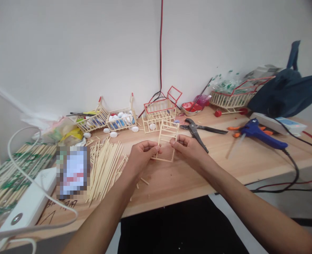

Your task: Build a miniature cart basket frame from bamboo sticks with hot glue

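Between my hands is a small ladder-like frame of pale wooden sticks (169, 133), held up above the table with several rungs in its upper part. My left hand (143, 152) pinches its left side, and my right hand (184, 145) pinches the right side. Just behind it stands a stick-built cart with red edges (160, 107). A pair of black pliers (195, 132) lies right of the frame. Left of my left hand is a pile of loose sticks (105, 169), with short cut pieces around it.
Two more stick carts (121, 120) hold bottle caps and tools at the back left. On the right are a blue glue gun (264, 134), a red-edged cart (232, 100) and a dark bag (285, 91). A red paint dish (191, 107), phone (73, 173) and white power strip (30, 201) also lie here.
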Demonstrator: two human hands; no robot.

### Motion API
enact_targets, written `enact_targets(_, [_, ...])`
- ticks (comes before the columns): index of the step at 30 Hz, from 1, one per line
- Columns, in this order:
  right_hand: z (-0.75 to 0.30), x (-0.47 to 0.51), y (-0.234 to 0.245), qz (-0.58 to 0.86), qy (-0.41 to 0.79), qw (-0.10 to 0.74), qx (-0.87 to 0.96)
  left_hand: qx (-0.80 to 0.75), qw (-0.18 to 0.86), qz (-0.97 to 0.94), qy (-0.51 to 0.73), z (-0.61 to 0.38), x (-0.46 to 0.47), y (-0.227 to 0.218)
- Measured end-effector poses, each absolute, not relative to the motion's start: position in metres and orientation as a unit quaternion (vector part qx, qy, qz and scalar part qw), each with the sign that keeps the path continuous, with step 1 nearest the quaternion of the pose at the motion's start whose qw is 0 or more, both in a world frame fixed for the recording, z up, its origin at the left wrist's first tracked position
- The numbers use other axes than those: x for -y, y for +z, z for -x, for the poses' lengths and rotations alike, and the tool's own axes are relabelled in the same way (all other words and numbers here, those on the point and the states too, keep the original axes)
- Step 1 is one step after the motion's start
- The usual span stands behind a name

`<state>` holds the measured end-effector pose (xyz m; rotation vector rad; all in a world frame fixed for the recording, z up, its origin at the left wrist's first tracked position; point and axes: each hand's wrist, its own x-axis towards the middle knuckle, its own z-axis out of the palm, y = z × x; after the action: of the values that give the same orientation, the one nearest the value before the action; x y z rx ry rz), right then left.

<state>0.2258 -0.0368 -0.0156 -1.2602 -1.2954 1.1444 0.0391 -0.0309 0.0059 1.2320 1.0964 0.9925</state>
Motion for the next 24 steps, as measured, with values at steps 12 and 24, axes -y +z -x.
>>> enact_targets(12, [-0.2275,0.0354,-0.0195,0.528,0.4,0.466,0.587,-0.488,0.541,-0.528,0.436,-0.0407,0.0273,0.0007])
enact_targets(24, [-0.226,0.0379,-0.0153,0.53,0.386,0.459,0.599,-0.49,0.358,-0.607,0.513,-0.036,0.0251,0.0024])
